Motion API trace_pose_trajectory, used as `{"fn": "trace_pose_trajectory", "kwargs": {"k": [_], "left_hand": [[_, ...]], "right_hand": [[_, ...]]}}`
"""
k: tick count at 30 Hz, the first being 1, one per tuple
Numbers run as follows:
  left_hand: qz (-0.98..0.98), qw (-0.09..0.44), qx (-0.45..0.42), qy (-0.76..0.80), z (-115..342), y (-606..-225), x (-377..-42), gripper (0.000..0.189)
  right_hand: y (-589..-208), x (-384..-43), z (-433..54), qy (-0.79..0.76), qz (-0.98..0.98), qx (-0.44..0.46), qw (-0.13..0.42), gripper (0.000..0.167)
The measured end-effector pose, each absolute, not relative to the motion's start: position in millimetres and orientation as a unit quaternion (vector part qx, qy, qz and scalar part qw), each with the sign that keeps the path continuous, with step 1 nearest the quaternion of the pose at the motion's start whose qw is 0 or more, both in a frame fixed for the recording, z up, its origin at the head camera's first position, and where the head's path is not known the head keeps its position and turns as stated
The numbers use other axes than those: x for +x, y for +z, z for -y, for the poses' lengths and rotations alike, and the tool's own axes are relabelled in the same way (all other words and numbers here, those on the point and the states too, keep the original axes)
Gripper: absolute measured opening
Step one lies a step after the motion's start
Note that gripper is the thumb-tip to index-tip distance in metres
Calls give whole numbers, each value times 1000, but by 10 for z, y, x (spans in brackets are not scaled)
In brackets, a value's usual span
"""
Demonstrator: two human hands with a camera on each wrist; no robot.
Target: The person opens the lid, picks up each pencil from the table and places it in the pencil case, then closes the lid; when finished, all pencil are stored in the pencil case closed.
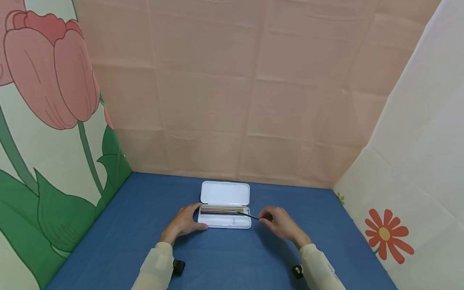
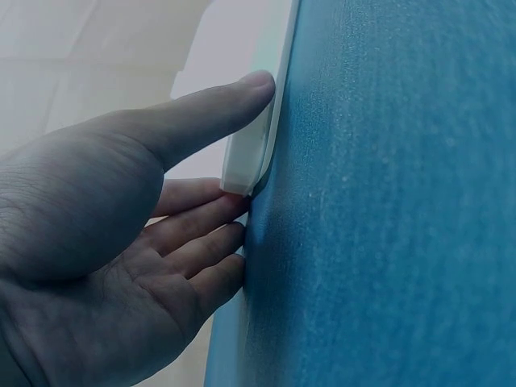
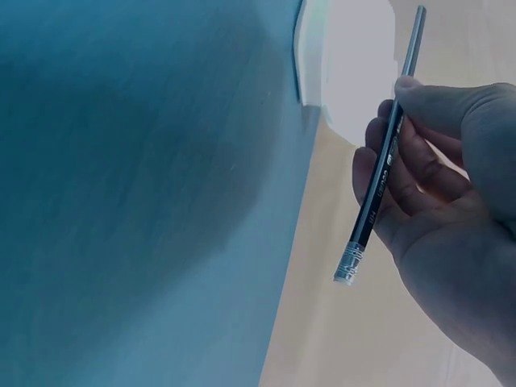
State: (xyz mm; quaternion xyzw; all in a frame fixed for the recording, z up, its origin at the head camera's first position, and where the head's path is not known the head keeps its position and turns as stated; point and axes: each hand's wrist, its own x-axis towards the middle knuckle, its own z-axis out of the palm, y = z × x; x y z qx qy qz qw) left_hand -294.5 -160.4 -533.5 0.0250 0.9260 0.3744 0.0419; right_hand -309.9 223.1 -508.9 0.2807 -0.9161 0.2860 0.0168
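A white pencil case [image 1: 217, 222] lies on the blue cloth with its hinged lid [image 1: 225, 193] raised at the back. Several coloured pencils [image 1: 215, 210] lie side by side in its rear compartment; the front one has a small divider near the right. My left hand [image 1: 186, 220] holds the case's left end, thumb along the front edge and fingers behind the corner. Between thumb and fingertips, my right hand [image 1: 280, 222] pinches a dark pencil [image 3: 389, 149] with pale printing. Its eraser end [image 3: 348, 264] points back towards the wrist, while its far part overlaps the case's right side in the head view.
Blue cloth [image 1: 224, 262] covers the table. A plain tan backdrop [image 1: 232, 100] rises behind it. Side sheets stand close by, one with a large pink tulip [image 1: 50, 72] on the left, the other with a red flower [image 1: 384, 233] on the right.
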Motion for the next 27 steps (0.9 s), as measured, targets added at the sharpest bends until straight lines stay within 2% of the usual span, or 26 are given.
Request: {"fn": "trace_pose_trajectory", "kwargs": {"k": [15,27], "left_hand": [[-925,45,24,377,1602,-5358,-2946,94],[-927,46,22,371,1601,-5363,-2960,94]], "right_hand": [[-5105,-3369,-1683,280,908,308,40,5],[-5156,-3510,-1314,288,905,311,32,7]]}}
